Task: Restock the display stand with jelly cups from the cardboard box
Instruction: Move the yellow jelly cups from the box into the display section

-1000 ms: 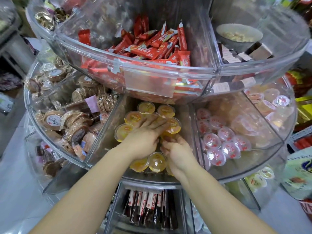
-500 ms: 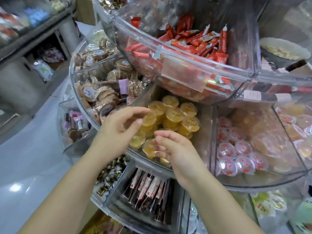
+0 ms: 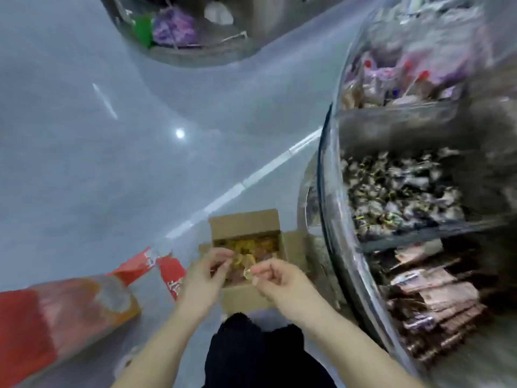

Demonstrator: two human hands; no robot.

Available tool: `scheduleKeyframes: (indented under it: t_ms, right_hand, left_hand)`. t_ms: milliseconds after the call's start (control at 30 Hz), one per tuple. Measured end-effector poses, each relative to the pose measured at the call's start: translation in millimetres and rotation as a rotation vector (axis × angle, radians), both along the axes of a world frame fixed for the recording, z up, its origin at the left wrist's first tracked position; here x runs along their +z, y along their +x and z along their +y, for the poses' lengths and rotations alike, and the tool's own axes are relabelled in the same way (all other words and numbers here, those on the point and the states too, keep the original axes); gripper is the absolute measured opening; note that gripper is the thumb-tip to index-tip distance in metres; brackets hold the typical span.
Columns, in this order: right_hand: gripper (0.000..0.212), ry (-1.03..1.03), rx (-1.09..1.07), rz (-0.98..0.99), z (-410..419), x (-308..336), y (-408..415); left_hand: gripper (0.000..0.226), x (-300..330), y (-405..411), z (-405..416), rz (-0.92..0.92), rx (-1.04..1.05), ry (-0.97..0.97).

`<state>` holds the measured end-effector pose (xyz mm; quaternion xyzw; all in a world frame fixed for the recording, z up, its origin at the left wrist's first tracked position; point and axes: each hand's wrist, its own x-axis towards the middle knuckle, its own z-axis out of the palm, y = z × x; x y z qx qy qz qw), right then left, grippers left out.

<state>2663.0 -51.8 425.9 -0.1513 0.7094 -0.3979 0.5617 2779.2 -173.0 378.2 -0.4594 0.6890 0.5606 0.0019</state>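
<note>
Since the earlier frames the view has swung off the yellow-cup compartment and down to the floor, and both hands have left the stand and now sit over the box. The whole picture is smeared by motion, so fine detail is lost.

The grey glossy floor (image 3: 84,163) fills the upper left and centre, with a light glare and a pale striped line running diagonally. The clear display stand (image 3: 330,219) takes the right side, cut off by the frame edge; its compartments hold dark wrapped sweets and brown packets, none readable. A red and orange bag (image 3: 56,317) lies at lower left, partly out of frame.

The open cardboard box (image 3: 246,225) stands on the floor at lower centre, just beside the stand's base, flaps spread. Inside, the jelly cups (image 3: 251,245) show as a yellow and orange blur. The left hand (image 3: 204,275) curls its fingers at the cups. The right hand (image 3: 279,275) pinches a small clear yellowish piece, probably a cup.
</note>
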Motion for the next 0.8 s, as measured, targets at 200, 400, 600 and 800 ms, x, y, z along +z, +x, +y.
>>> scheduleKeyframes:
  t_ms: [200,400,600,800]
  right_hand:
    - [0.028,0.489,0.101,0.136,-1.9,-222.1,31.8]
    - [0.025,0.477,0.264,0.279,-27.7,-393.8,17.2]
    - [0.066,0.466,0.682,0.456,-61.8,-515.6,19.0]
    - [0.065,0.347,0.947,1.089,-60.0,-550.6,32.8]
  left_hand:
    - [0.021,-167.8,62.1,-12.7,-0.319,0.062,0.160]
    - [0.027,-327.6,58.4,-17.6,-0.356,-0.089,0.247]
    - [0.028,-456.6,20.0,-8.2,-0.369,0.196,0.504]
    - [0.019,-505.2,-1.1,-0.2,-0.385,0.790,0.604]
